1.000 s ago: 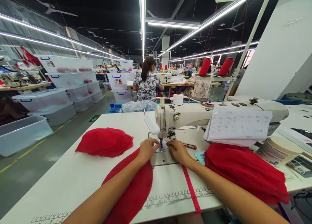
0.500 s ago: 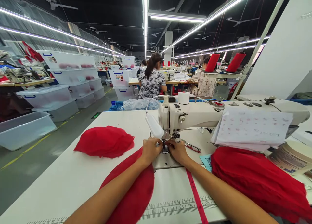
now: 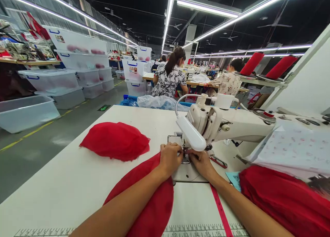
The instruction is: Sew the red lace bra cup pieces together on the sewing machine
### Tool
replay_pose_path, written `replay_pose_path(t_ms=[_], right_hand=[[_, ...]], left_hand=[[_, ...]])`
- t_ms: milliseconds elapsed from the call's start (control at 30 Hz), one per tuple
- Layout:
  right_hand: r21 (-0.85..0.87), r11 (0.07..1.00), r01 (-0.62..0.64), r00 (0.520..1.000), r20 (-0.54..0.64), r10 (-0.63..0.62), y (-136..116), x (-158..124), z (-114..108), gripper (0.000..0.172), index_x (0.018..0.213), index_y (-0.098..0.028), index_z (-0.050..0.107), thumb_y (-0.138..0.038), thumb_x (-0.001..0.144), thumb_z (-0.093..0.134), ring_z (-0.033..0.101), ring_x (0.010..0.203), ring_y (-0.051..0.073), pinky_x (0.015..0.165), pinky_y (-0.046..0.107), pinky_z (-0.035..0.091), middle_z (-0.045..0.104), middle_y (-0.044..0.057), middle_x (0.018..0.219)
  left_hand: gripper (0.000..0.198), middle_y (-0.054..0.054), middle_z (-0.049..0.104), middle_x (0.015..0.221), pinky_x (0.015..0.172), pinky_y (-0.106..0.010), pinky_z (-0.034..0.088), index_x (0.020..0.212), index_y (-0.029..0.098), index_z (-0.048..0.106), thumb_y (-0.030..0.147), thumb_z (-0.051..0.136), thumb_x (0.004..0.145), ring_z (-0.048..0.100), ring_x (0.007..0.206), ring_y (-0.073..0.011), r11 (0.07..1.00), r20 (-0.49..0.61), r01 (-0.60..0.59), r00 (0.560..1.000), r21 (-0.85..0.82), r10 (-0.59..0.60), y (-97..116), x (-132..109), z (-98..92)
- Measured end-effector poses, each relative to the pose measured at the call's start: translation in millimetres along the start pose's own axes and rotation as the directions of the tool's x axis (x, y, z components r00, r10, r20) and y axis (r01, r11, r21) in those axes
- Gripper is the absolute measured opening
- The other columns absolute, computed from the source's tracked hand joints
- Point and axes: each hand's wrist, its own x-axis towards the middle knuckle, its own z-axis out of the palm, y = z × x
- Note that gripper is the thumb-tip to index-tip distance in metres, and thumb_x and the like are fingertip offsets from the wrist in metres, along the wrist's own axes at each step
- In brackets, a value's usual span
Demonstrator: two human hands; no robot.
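Beside the needle of a white sewing machine [image 3: 232, 123], my left hand [image 3: 170, 158] is closed, its fingertips pinching the edge of a red fabric piece [image 3: 152, 204] that runs back under my forearm. Just right of the needle, my right hand [image 3: 202, 163] is closed on the narrow red strip [image 3: 221, 211], which trails down to the table's front edge. The fingertips of both hands nearly meet at the presser foot, where the fabric is mostly hidden.
A red fabric pile [image 3: 116, 140] lies on the left of the white table [image 3: 64, 182]; another pile [image 3: 286, 199] lies at right. Red-handled snips [image 3: 219, 162] rest by the machine. A ruler strip crosses the front. Two people sit ahead; plastic bins [image 3: 28, 111] stand at left.
The view has tilted and shifted, so the machine appears farther right. Both hands remain at the needle with nearly the same grip.
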Motion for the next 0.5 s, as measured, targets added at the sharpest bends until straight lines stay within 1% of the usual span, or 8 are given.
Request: replay_pose_path(t_ms=[200, 333, 500], right_hand=[[0.014, 1.000, -0.016, 0.998, 0.057, 0.016, 0.6, -1.3, -2.1, 0.026, 0.080, -0.020, 0.066, -0.022, 0.077, 0.040, 0.059, 0.082, 0.021, 0.080, 0.034, 0.043, 0.066, 0.005, 0.083], [-0.014, 0.998, -0.061, 0.998, 0.025, 0.061, 0.1, -1.7, -2.4, 0.025, 0.079, -0.021, 0.065, -0.029, 0.076, 0.041, 0.058, 0.085, 0.022, 0.082, 0.036, 0.043, 0.065, 0.005, 0.084], [0.009, 1.000, -0.004, 1.000, -0.005, 0.004, -3.9, -2.3, -1.6, 0.025, 0.076, -0.020, 0.064, -0.032, 0.075, 0.042, 0.058, 0.085, 0.023, 0.082, 0.036, 0.042, 0.066, 0.006, 0.083]], left_hand=[[0.014, -0.002, 0.066, 0.085, 0.072, -0.037, 0.030, 0.072, 0.020, 0.064, 0.016, 0.052, 0.078, 0.054, 0.086, -0.0217, 1.000, 0.023, -0.025, 0.999, -0.014, 0.026, -2.0, 0.1, 1.8], [0.014, -0.003, 0.066, 0.085, 0.074, -0.038, 0.029, 0.072, 0.019, 0.064, 0.015, 0.052, 0.078, 0.054, 0.086, -0.0217, 0.999, 0.024, -0.031, 0.999, -0.030, 0.032, -4.0, 0.7, 4.8], [0.015, -0.003, 0.066, 0.083, 0.073, -0.038, 0.029, 0.070, 0.018, 0.064, 0.015, 0.051, 0.078, 0.054, 0.085, -0.0219, 0.999, 0.018, -0.038, 0.999, -0.036, 0.039, -4.0, 0.7, 5.5]])
